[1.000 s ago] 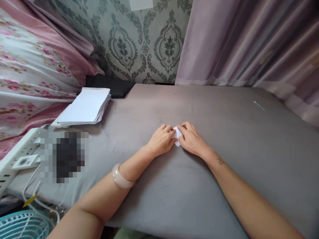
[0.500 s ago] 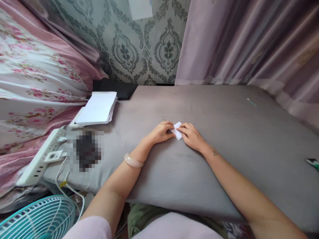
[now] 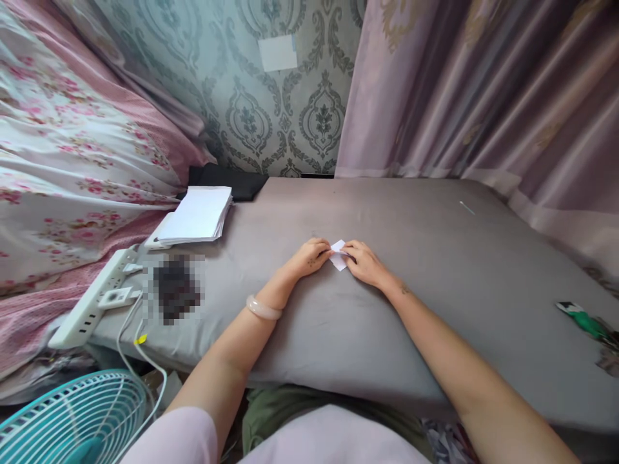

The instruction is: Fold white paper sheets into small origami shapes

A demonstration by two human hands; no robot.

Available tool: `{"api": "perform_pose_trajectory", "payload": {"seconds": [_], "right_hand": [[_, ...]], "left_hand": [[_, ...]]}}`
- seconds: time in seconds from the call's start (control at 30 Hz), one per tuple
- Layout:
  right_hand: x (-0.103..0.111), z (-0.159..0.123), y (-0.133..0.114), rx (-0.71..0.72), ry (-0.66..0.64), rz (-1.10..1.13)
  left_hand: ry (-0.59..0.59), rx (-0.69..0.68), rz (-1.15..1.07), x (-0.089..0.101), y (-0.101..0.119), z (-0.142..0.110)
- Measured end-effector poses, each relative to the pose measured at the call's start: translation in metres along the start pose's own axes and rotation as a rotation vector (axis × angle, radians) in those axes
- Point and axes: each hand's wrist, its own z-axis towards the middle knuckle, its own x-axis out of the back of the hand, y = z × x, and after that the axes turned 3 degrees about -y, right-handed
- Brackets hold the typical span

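A small folded piece of white paper (image 3: 340,263) lies between my two hands at the middle of the grey-covered table (image 3: 387,335). My left hand (image 3: 311,256) pinches its left corner between thumb and fingers. On the opposite side my right hand (image 3: 363,261) grips the paper's right edge with curled fingers. A raised fold runs across the paper from one hand to the other. Fingers cover both side corners. A pale bangle (image 3: 264,308) circles my left wrist.
To the left, a stack of white paper (image 3: 196,216) lies before a black flat item (image 3: 246,183). A white power strip (image 3: 97,299) with cables runs along the left edge, above a teal fan (image 3: 82,419). A thin swab-like stick (image 3: 467,207) and a green-handled object (image 3: 585,320) lie right.
The paper's flap has been lifted into a raised fold between my fingers, where it lay flatter before. My view has tilted up slightly and turned right.
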Motion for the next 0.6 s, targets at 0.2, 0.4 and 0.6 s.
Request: {"api": "perform_pose_trajectory", "payload": {"seconds": [0.2,0.4,0.6], "right_hand": [[-0.002,-0.011,-0.003,0.037,-0.019,-0.028],[-0.001,-0.022,-0.011,-0.09,0.068,0.025],[0.0,-0.024,-0.003,-0.366,0.201,0.029]], "left_hand": [[-0.044,0.064,0.02,0.003,0.011,-0.013],[0.004,0.214,-0.015,0.0,0.021,-0.017],[0.079,0.465,-0.12,0.0,0.023,-0.012]]}}
